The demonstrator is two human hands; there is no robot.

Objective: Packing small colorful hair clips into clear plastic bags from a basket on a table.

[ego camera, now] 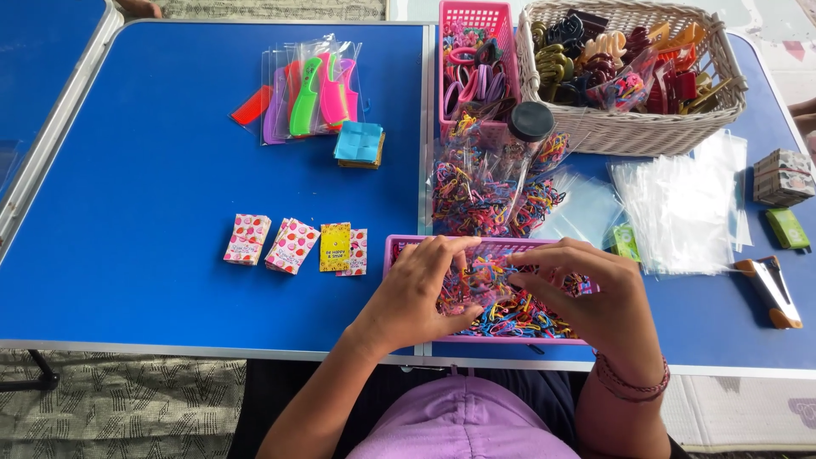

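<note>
Looks like a home craft or small packing station, set up on a blue folding table (170, 170) over patterned floor mats (119, 399). Beyond the hands, a wicker basket (633, 127) heaped with hair clips and a pink basket (476, 17) of hair ties. Off to the right, a stack of clear bags (680, 212) and a stapler (769, 289). Out left, packaged combs (314, 89) and printed cards (289, 245).

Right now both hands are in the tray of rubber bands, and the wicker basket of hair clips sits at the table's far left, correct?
Not quite. The head view shows the wicker basket at the far right, not left. Both the left hand and right hand are in the tray of rubber bands.
</note>
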